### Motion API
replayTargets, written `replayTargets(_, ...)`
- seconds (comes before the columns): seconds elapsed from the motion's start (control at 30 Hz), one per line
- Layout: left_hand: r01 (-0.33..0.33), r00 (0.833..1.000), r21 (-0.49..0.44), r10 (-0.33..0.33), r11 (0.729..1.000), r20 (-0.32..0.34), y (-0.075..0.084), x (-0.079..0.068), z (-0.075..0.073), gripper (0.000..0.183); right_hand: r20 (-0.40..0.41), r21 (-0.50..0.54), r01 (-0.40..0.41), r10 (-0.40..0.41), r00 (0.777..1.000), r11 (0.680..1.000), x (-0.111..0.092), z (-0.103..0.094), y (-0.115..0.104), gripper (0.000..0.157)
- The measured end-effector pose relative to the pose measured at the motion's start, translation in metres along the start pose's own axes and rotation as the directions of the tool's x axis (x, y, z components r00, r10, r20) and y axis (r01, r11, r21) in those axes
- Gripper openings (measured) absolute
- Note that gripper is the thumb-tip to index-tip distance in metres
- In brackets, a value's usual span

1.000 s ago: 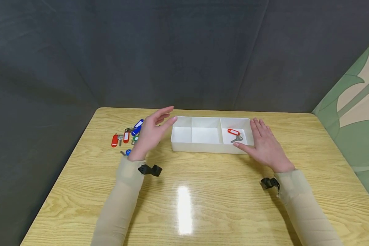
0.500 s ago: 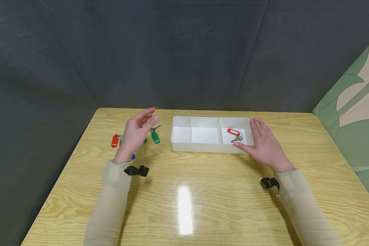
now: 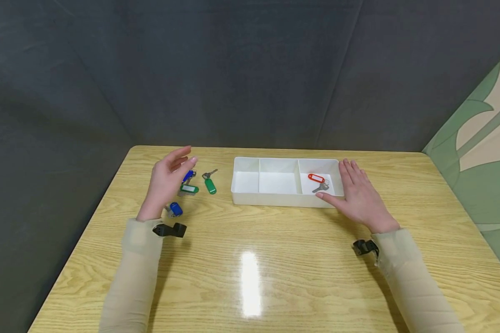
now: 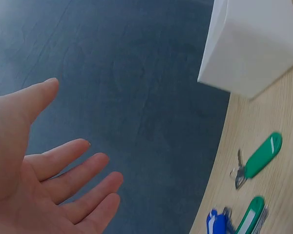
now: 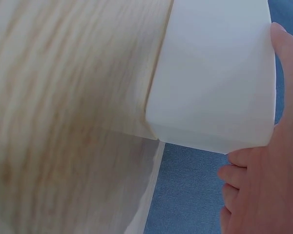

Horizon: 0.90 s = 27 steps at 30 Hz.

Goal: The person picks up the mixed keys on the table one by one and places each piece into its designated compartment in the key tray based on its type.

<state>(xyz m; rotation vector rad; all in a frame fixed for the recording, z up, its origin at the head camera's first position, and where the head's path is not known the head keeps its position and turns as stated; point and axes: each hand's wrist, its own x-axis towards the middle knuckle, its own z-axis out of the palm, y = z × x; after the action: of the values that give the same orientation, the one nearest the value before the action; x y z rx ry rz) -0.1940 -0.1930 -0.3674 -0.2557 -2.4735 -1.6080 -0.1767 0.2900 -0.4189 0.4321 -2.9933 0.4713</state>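
My left hand [image 3: 163, 185] hovers over the left part of the table, holding nothing; its fingers [image 4: 83, 180] are loosely bent and apart from the thumb. Right of it lie a green-tagged key [image 3: 210, 186], another green key tag [image 3: 189, 188] and a blue key tag [image 3: 188, 175]. A second blue tag [image 3: 176, 209] is nearer the front. The red-tagged keys seen earlier are hidden behind this hand. My right hand [image 3: 360, 201] rests against the right end of the white three-compartment tray [image 3: 275, 199], thumb at the front rim. In the right compartment lies a red-tagged key [image 3: 316, 178].
The tray's left and middle compartments show bare white floors. A dark cloth [image 3: 233, 74] hangs behind the table [image 3: 300, 263], with a green patterned surface [image 3: 479, 157] at the right. Small black cameras [image 3: 171, 230] are strapped to both wrists.
My left hand has moved left from beside the tray to above the keys. This uncovers the green-tagged key and covers the red tags. My right hand and the tray stay put.
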Motion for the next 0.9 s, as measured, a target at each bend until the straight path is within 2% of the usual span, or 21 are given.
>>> replayTargets(0.53,0.088,0.994,0.101,-0.081,0.991,-0.067,-0.014,0.002,-0.032,0.064,0.004,0.001,-0.003,0.003,1.0,1.0,0.0,0.0,0.0,0.111)
replayTargets(0.9,0.18,0.981,0.159,-0.165,0.971,-0.101,-0.025,-0.002,-0.056,0.07,0.003,0.002,-0.002,0.002,1.0,1.0,0.0,-0.001,-0.001,0.11)
